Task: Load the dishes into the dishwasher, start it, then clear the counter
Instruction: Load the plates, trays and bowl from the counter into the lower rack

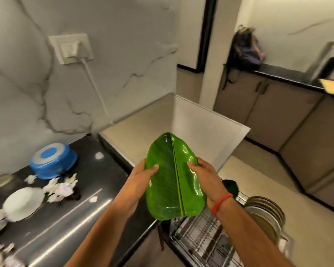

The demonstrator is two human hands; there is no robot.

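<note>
Loading is under way: nearest the camera, the pulled-out wire dishwasher rack (pixel 202 239) already carries a row of round metal plates (pixel 266 214) standing on edge along its right side. Above its left end the left hand (pixel 143 174) and right hand (pixel 204 176) clamp the glossy green leaf-shaped plate (pixel 170 182) by its side rims, thumbs on top, lifted off the black worktop (pixel 69 214). Next, I judge, it needs tilting upright into a free slot; farther left, an upturned blue bowl (pixel 53 160), white plate (pixel 23 203) and crumpled tissues (pixel 60 187) wait.
</note>
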